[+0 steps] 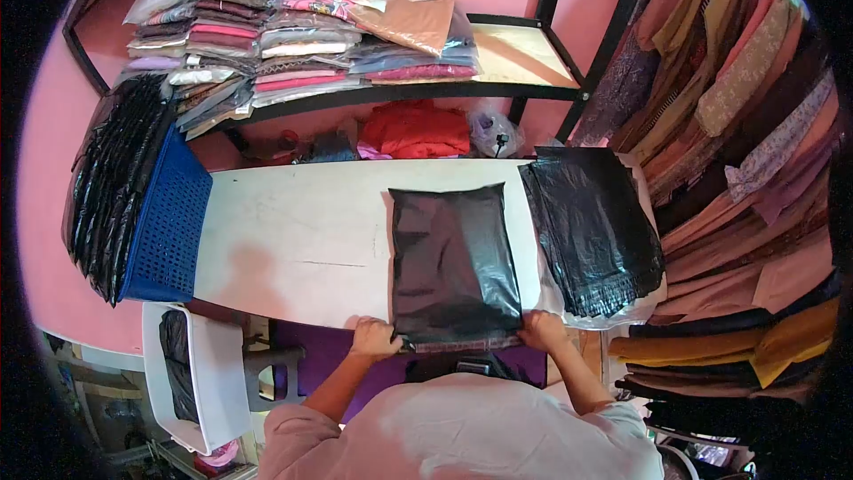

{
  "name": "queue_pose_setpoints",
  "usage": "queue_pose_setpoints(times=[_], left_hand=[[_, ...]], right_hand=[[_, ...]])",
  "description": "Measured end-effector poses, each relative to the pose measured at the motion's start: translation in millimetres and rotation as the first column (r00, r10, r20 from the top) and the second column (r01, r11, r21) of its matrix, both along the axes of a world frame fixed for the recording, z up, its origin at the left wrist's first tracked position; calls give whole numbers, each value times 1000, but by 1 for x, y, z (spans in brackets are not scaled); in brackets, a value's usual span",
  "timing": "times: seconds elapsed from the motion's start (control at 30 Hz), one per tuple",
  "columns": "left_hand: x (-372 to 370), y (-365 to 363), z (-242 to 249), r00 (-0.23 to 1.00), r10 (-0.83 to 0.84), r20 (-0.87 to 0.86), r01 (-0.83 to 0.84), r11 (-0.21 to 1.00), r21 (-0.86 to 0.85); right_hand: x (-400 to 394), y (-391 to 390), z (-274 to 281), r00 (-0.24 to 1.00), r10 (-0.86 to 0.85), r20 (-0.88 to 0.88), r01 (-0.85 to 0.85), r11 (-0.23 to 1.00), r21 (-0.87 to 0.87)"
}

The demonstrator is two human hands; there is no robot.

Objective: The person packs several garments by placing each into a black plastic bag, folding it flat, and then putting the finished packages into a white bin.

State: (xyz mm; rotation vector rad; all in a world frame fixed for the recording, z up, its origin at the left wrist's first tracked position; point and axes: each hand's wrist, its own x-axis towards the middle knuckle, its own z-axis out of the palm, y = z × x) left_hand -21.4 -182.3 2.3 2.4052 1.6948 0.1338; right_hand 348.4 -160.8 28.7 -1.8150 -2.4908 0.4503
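A filled black plastic mailer bag (451, 258) lies flat on the white table (293, 240), its open end toward me at the near edge. My left hand (373, 338) grips the bag's near left corner. My right hand (540, 331) grips the near right corner. Both hands press the flap along the table's front edge.
A stack of empty black bags (591, 231) lies right of the mailer. A blue basket (164, 227) draped with black bags stands at the left end. Packed folded clothes (302, 27) fill the shelf behind. Hanging fabrics (746, 124) line the right. A white stool (191, 373) stands lower left.
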Motion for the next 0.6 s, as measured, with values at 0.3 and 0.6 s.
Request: queue_pose_setpoints(times=[0.3,0.6], left_hand=[[85,139,26,865,141,482,-261,946,191],[99,200,-18,916,384,119,-378,923,-74]], right_hand=[[-100,138,22,932,68,-357,119,870,478],[-111,201,-55,996,-52,-73,72,951,301]])
